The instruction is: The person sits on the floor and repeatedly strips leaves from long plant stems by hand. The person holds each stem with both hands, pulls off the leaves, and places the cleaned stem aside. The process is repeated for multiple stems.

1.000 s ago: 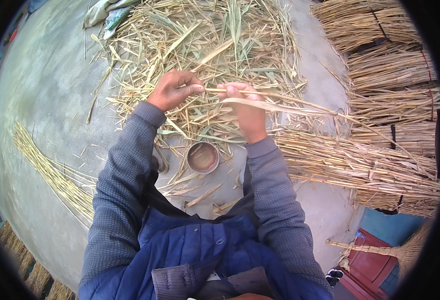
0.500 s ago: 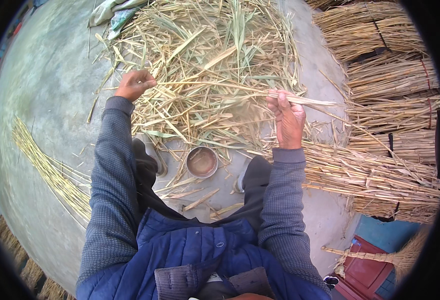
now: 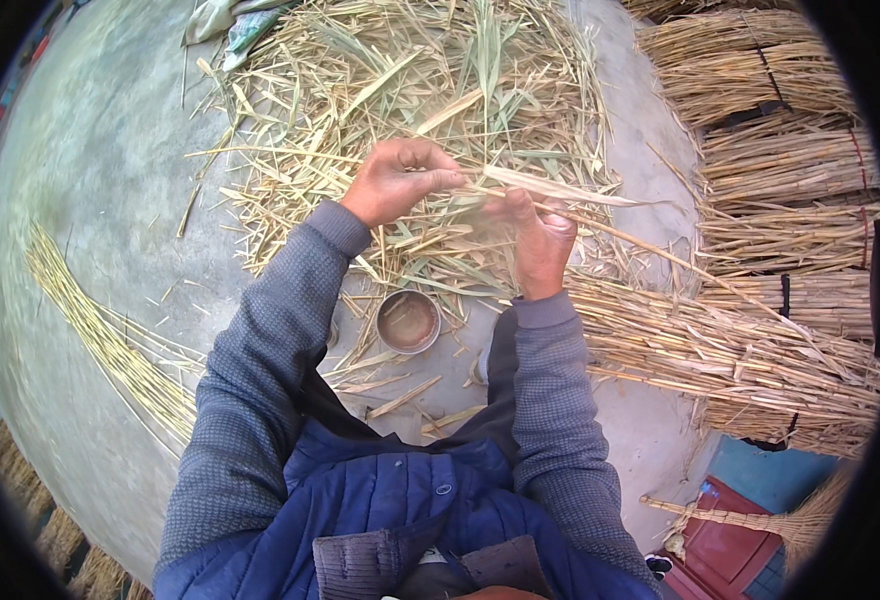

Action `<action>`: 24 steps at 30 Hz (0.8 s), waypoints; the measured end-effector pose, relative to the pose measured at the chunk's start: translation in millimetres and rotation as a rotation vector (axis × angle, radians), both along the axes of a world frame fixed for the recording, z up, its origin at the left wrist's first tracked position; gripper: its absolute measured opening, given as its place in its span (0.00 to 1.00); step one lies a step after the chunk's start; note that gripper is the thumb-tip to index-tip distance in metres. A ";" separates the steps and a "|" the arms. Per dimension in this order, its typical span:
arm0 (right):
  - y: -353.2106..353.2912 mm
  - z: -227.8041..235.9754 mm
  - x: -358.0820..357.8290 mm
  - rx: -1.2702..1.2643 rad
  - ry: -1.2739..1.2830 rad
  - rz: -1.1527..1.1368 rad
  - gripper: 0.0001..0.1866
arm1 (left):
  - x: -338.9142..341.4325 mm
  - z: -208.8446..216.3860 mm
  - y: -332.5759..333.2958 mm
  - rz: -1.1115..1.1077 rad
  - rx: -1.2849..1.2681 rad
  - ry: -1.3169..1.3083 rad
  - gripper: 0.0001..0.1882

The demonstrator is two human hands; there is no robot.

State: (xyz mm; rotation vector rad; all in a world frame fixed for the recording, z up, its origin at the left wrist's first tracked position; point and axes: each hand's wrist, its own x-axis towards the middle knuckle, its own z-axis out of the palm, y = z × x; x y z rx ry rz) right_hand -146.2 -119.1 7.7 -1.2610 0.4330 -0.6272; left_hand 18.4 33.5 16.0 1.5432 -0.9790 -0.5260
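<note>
My left hand [image 3: 400, 182] pinches a long, thin reed stalk [image 3: 625, 233] between thumb and fingers, above the litter of leaves. One end of the stalk sticks out left past the hand; the other slants right toward the bundles. A pale dry leaf [image 3: 560, 187] stands off the stalk between the hands. Close by on the right, my right hand [image 3: 542, 245] is closed around the stalk, its fingertips a little blurred. Beneath both hands spreads a heap of stripped leaves and husks [image 3: 360, 110].
A round metal bowl [image 3: 408, 322] sits on the concrete floor between my feet. Loose reeds [image 3: 650, 345] lie at right, beside tied bundles [image 3: 790, 160]. Thin yellow stalks [image 3: 110, 335] are at left. A broom [image 3: 760, 518], a red object [image 3: 725, 540] and cloth [image 3: 225, 20] lie farther out.
My left hand has moved right along the stalk, close to my right hand. My right hand has shifted slightly left and down, and the pale leaf now stands above its fingers.
</note>
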 end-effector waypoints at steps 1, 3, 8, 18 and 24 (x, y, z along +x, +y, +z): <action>0.3 -1.3 0.2 0.004 -0.014 0.015 0.17 | 5.0 0.5 1.7 0.032 -0.021 0.137 0.11; 0.2 -3.0 0.4 0.045 -0.012 -0.022 0.17 | 14.2 0.3 6.7 0.104 0.111 0.204 0.19; 0.9 -1.1 0.9 -0.003 0.026 -0.077 0.21 | 33.8 -4.1 27.7 -0.003 0.317 -0.143 0.18; 5.2 4.4 4.0 -0.013 0.041 -0.076 0.21 | 35.5 -17.6 30.4 0.039 0.155 0.349 0.06; -1.2 2.7 -1.2 -0.004 0.073 -0.082 0.19 | 77.0 -15.9 59.7 0.444 -0.168 0.402 0.08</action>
